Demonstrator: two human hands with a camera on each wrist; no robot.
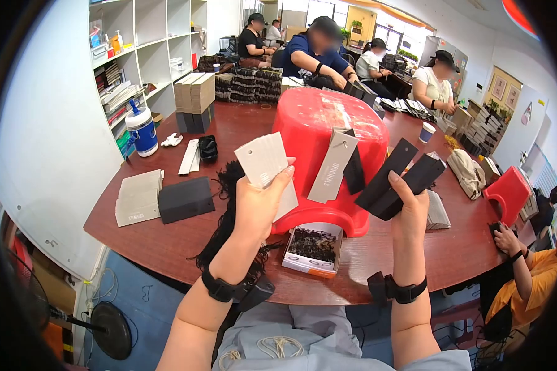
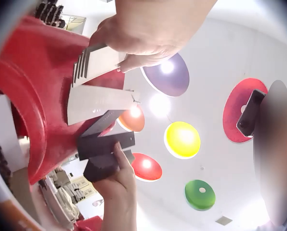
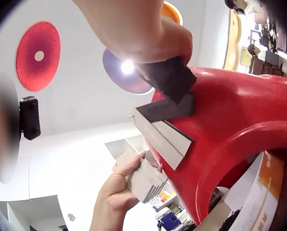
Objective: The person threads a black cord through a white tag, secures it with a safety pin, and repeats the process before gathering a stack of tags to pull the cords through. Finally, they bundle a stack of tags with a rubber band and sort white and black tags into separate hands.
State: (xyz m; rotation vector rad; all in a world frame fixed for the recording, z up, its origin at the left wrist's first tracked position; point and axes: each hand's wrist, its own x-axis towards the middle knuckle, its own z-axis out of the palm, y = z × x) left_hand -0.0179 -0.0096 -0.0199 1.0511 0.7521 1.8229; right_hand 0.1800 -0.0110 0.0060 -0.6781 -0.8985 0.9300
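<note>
My left hand (image 1: 259,203) grips a fanned stack of beige hang tags (image 1: 263,156), each with a punched hole. My right hand (image 1: 411,207) holds a fan of black hang tags (image 1: 387,176), thumb lying across them. Between the hands, a beige tag (image 1: 334,168) printed ORIGINALS and black tags (image 1: 354,170) hang against an upturned red plastic stool (image 1: 303,117). A thin metal pin (image 3: 130,116) sticks out at the top of the hanging tags in the right wrist view. The left wrist view shows the left hand's beige tags (image 2: 96,65) beside the hanging ones.
Below the stool stands a small box (image 1: 311,269) of dark strings. Black strings (image 1: 229,210) lie to its left, near stacks of beige tags (image 1: 137,196) and black tags (image 1: 185,199). A blue-and-white jug (image 1: 142,130) and paper cup (image 1: 427,132) stand farther back. Other people sit around the table.
</note>
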